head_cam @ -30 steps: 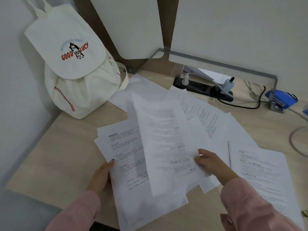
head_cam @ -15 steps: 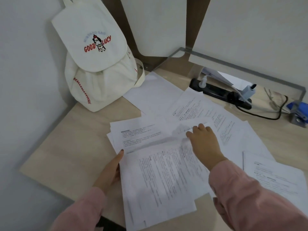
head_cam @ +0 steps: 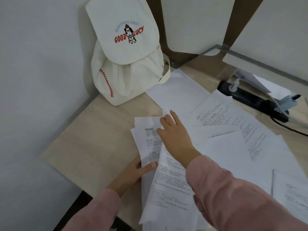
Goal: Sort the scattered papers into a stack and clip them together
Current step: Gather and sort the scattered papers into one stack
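A rough, uneven stack [head_cam: 168,185] lies under both hands. The left hand [head_cam: 133,172] pinches its near edge. The right hand [head_cam: 175,135] rests flat, fingers straight, on its far end. Loose sheets [head_cam: 233,130] cover the surface [head_cam: 93,147] beyond and right of it, so gathering seems partway done and clipping not yet begun.

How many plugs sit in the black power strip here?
2. A white plug near the power strip's left end; a grey adapter toward its right end. Its far edge is partly obscured, so another may be hidden.
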Demonstrator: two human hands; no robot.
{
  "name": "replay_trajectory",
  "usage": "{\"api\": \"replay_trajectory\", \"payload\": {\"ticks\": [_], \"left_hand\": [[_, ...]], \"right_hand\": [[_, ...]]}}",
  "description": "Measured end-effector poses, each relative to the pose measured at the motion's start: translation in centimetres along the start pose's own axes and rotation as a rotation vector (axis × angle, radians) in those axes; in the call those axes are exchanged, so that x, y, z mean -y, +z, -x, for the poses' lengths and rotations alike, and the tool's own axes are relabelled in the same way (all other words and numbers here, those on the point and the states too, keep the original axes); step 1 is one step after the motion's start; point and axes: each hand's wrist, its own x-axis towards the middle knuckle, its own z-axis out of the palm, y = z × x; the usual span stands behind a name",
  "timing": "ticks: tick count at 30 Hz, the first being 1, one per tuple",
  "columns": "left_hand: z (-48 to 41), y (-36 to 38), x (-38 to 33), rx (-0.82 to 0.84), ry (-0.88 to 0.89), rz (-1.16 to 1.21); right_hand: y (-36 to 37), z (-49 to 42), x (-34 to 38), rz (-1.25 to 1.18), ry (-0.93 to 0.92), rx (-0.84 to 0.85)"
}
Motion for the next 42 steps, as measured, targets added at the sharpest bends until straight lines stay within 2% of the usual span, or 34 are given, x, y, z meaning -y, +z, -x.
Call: {"api": "replay_trajectory", "payload": {"ticks": [3,7,9,11,14,16,18,20,23,26,28,36,42], "left_hand": [[-0.8,0.8,-0.5,-0.11,-0.103,0.092],[-0.4,1.1,-0.4,-0.107,-0.1,-0.064],[-0.4,0.9,-0.1,-0.165,-0.091,-0.068],[-0.3,0.7,0.0,-0.213,-0.059,-0.052],[0.2,0.6,-0.6,-0.227,-0.016,0.013],[0.7,0.6,-1.4,-0.231,0.019,0.026],[1.1,0.7,-2.2,-0.254,0.067,0.027],[1.4,0.9,-3.2,-0.288,0.114,0.054],[1.8,1.7,-4.7,-0.324,0.172,0.113],[1.9,3.0,-6.2,-0.33,0.248,0.14],[2.0,4.1,-7.4,-0.304,0.312,0.134],[3.3,9.2,-11.9,-0.188,0.591,0.093],[3.0,12.0,-10.4,-0.116,0.551,-0.033]], "right_hand": [[0.6,-0.8,1.4,-0.027,-0.04,-0.059],[2.1,-1.2,2.1,-0.257,-0.057,-0.147],[2.2,-0.6,1.9,-0.378,-0.004,-0.113],[2.0,0.6,1.0,-0.53,0.139,-0.067],[2.3,3.3,-1.2,-0.791,0.47,0.024],[2.7,5.3,-2.9,-0.963,0.727,0.005],[2.3,7.1,-4.3,-1.258,0.939,-0.031],[1.5,8.7,-5.2,-1.616,1.034,-0.047],[0.0,10.8,-6.1,-1.867,0.989,-0.011],[-2.0,12.5,-6.2,-1.946,0.866,-0.015],[-3.3,13.5,-6.2,-1.969,0.862,-0.073],[-8.2,18.5,-8.1,-1.886,0.96,-0.497],[-5.4,20.7,-6.6,-1.735,1.166,-0.521]]}}
